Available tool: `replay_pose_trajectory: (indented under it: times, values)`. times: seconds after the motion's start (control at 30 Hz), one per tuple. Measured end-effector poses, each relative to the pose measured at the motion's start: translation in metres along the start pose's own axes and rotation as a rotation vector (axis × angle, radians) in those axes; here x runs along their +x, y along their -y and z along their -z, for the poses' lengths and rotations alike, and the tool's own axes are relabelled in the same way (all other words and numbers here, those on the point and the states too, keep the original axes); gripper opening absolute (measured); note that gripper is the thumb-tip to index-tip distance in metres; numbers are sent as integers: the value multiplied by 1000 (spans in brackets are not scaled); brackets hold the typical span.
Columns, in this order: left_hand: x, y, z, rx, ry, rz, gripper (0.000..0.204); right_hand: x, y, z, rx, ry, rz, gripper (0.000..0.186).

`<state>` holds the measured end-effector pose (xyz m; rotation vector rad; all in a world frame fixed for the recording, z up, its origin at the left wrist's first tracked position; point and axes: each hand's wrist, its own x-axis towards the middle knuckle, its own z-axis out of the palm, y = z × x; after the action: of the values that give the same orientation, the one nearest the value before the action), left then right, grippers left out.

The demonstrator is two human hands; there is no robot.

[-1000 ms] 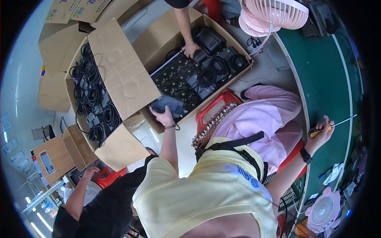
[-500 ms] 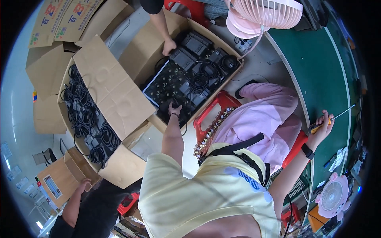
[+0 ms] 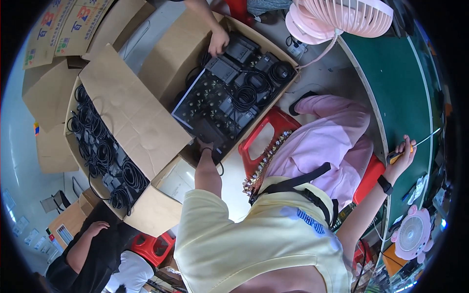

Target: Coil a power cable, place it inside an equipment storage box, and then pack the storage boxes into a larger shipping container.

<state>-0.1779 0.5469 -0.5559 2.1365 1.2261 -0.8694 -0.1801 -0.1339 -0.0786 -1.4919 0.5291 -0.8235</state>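
Observation:
My left hand (image 3: 205, 145) reaches into the near corner of the open cardboard box (image 3: 163, 58), gripping a dark power unit (image 3: 212, 132), its fingers partly hidden in shadow. The unit lies by a black sheet with small round pieces (image 3: 195, 97). Several grey-black units (image 3: 221, 69) with coiled cables (image 3: 244, 99) fill the box's right side. My right hand (image 3: 401, 155) holds a screwdriver (image 3: 422, 140) with a yellow-black handle above the green bench. Another person's hand (image 3: 218, 43) rests among the units at the back.
A second box (image 3: 134, 117) of cabled units is at left. A pink fan (image 3: 342, 17) stands at top right, a smaller one (image 3: 408, 232) on the bench (image 3: 393, 97). Red stools (image 3: 276, 117) are around. Another person in black (image 3: 83, 249) is at lower left.
My left hand has turned and moved down and back with the dark unit. The other person's hand at the back moved left, then rose higher. My right hand still holds the screwdriver.

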Motion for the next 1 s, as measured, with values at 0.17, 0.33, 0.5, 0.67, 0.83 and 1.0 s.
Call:
replay_pose_trajectory:
  times: [0.17, 0.33, 0.5, 0.67, 0.83, 1.0]
  values:
    - [-26, -1, -3, -144, -46, -113, 111, 0, 2, -2, 22, 8, 1, 13]
    - [-53, -26, -11, -312, 64, -452, 104, 0, 4, -5, 9, -19, -5, 12]
    - [-48, -36, -13, -498, 197, -382, 98, 1, 3, -6, -1, -23, -2, 12]
    - [-46, -51, -21, -441, -39, -195, 90, 0, 3, -5, 22, 0, -11, 12]
    - [-43, -32, -5, -542, 153, -286, 73, -1, 3, -6, 17, -15, -3, 12]
    - [-48, -29, -6, -677, 283, -257, 78, -1, 2, -6, 22, -17, 6, 12]
